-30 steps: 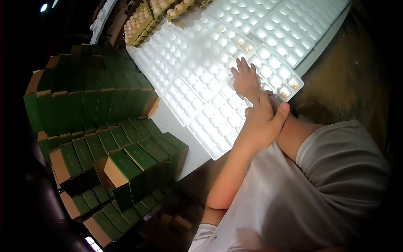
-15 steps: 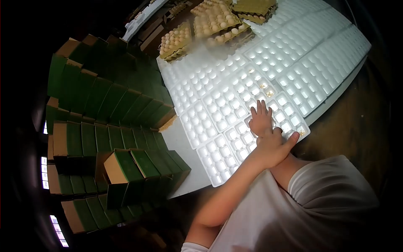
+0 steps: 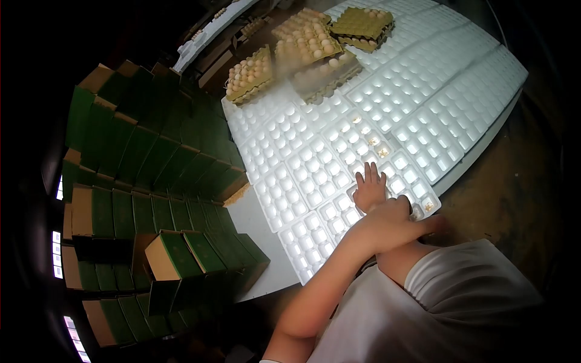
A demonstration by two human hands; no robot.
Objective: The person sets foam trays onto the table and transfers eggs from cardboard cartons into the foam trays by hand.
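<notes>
My right hand (image 3: 369, 192) reaches over a white moulded tray (image 3: 330, 210), palm down with its fingers stretched and spread. Nothing is in it. My left hand (image 3: 390, 225) crosses over from the left and is closed around my right wrist and forearm; its thumb side is smeared by motion. Beneath and around both hands lie white trays with rows of hollow cells. Small yellowish bits (image 3: 382, 153) sit in a few cells beyond my right hand, and more bits (image 3: 428, 206) lie in a corner cell to its right.
Egg flats with eggs (image 3: 311, 42) stand at the far end of the trays, partly hazed. Another stack of flats (image 3: 363, 24) is beside them. Stacked green and brown cartons (image 3: 181, 212) line the left. A pale table strip (image 3: 257, 266) shows between cartons and trays.
The whole view has shifted, so trays and cartons appear slightly lower. My left hand has shifted its hold around my right wrist and forearm. My right hand remains spread over the trays.
</notes>
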